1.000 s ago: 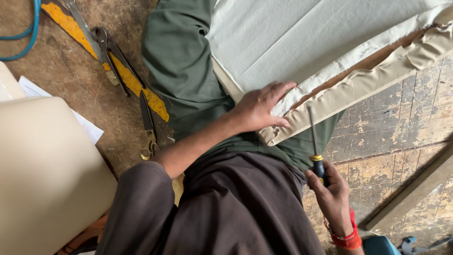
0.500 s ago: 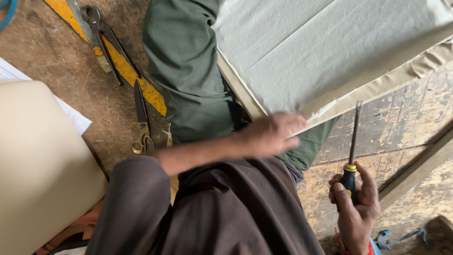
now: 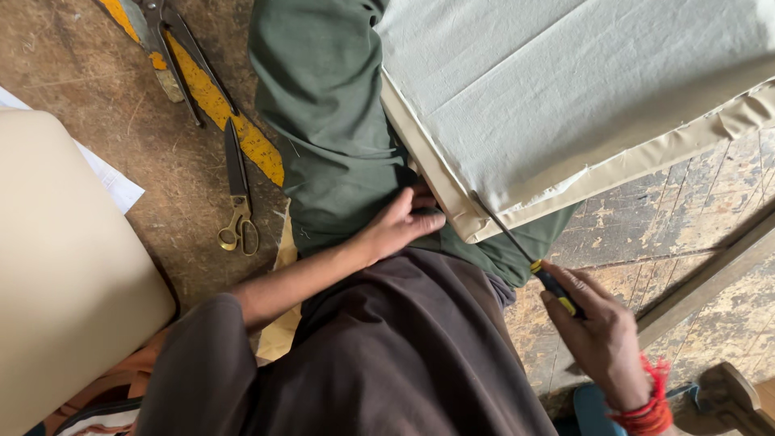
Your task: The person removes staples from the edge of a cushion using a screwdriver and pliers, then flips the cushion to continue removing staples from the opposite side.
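Your cushion panel [image 3: 565,89] lies tilted across your green-trousered knee [image 3: 339,145], its pale cloth face up and its beige edging folded round the rim. Judging by how it lies, the near corner is where the work stands: the edging there looks lifted and a little ragged, while the long edge running up to the right of that corner seems smooth and untouched, so most of the rim appears left to do. Your right hand [image 3: 601,335], below and right of the corner, is closed round the black-and-yellow handle of a screwdriver [image 3: 525,254], wrist low, the shaft angled up and left so its tip sits at or under the corner's edging; whether it is actually wedged in, you cannot tell. Your left hand [image 3: 404,222] reaches in from the left of the corner, fingers curled against the panel's underside just beside it, bracing rather than gripping anything loose. Scissors [image 3: 238,190] and pliers [image 3: 165,48] lie on the floor well left of the panel.
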